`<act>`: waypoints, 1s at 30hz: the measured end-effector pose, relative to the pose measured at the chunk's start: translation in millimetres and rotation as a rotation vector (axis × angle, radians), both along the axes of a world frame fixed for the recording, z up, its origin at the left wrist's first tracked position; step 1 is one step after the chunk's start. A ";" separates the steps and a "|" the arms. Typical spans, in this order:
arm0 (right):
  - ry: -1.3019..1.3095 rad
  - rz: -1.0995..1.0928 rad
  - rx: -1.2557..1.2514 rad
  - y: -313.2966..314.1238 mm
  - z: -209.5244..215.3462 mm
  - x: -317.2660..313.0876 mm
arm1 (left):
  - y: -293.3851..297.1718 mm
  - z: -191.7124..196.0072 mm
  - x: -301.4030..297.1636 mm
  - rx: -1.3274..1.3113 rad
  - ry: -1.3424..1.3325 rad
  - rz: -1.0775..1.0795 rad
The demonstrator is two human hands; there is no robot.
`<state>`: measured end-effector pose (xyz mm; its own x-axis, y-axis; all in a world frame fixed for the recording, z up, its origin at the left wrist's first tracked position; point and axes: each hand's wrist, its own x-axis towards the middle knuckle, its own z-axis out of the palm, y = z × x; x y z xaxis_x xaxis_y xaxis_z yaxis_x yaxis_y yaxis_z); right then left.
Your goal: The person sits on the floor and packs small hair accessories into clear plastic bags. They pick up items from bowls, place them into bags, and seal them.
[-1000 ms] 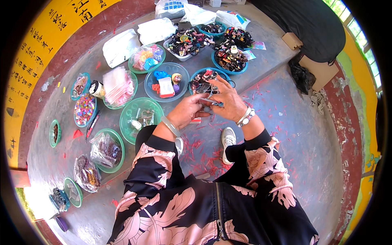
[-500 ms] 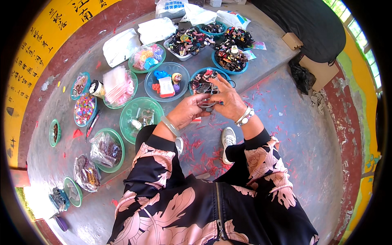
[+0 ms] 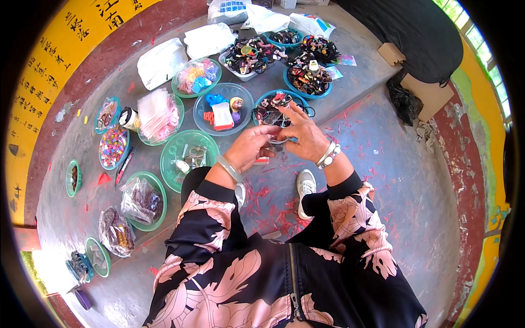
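Both of my hands meet in front of me, just on the near side of a blue bowl (image 3: 312, 111) of dark hair ties (image 3: 272, 111). My left hand (image 3: 247, 150), with a pale bangle at the wrist, pinches thumb and fingertips together. My right hand (image 3: 307, 138) wears a watch and a bangle; its thumb and a finger close toward the left fingertips while other fingers stretch forward. Between them is a small, thin, pale loop-like piece, mostly hidden by the fingers, so its kind cannot be made out.
A clear bowl (image 3: 200, 121) holds a white-and-red box and colourful trinkets. Green bowls (image 3: 170, 158) with packets stand at left, beside a bowl of bright beads (image 3: 114, 146). More hair-tie bowls (image 3: 310, 96) stand farther back. Red scraps (image 3: 266, 192) litter the floor around my shoes.
My fingers have shifted slightly around the small piece, and the right fingers have tilted a little. The bowls have not moved.
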<state>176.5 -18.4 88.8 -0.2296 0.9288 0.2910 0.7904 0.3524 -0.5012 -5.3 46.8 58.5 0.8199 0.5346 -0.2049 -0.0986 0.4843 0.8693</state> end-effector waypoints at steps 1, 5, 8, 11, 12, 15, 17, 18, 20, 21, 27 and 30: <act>-0.004 0.007 -0.004 -0.3 0.8 0.1 | 0.9 -2.6 -0.4 0.003 0.008 0.002; -0.050 0.030 -0.008 -0.8 -1.2 1.3 | 3.7 -5.7 -0.1 -0.014 0.004 -0.026; -0.073 0.045 -0.048 -3.1 2.4 -1.6 | 4.3 -10.3 -0.3 -0.026 -0.014 -0.016; -0.097 0.054 -0.051 -2.2 -6.4 1.2 | 2.4 -8.5 1.7 -0.052 -0.027 -0.014; -0.125 0.055 -0.062 -2.0 -8.2 1.3 | 1.5 -6.7 2.5 -0.045 -0.016 -0.014; -0.196 0.061 -0.119 -2.6 -9.9 -0.2 | -0.9 -3.4 3.8 -0.019 0.014 -0.012; -0.225 0.073 -0.190 -3.5 -7.7 -3.5 | -1.2 -5.7 3.2 0.005 0.031 -0.006; -0.233 0.069 -0.198 -4.1 -7.0 -4.6 | -1.5 -6.0 3.4 0.004 0.032 -0.008; -0.249 0.060 -0.216 -5.0 -6.1 -6.1 | -2.1 -6.4 3.8 0.002 0.034 -0.013; -0.222 0.049 -0.174 -5.1 -7.1 -5.3 | -1.0 -8.2 3.9 -0.005 0.030 -0.004; 0.028 -0.057 0.068 -3.4 3.2 1.9 | 1.0 -4.6 3.2 -0.051 0.046 0.088; 0.059 -0.063 0.081 -6.5 20.1 -1.2 | 1.0 -3.0 2.5 -0.057 0.055 0.082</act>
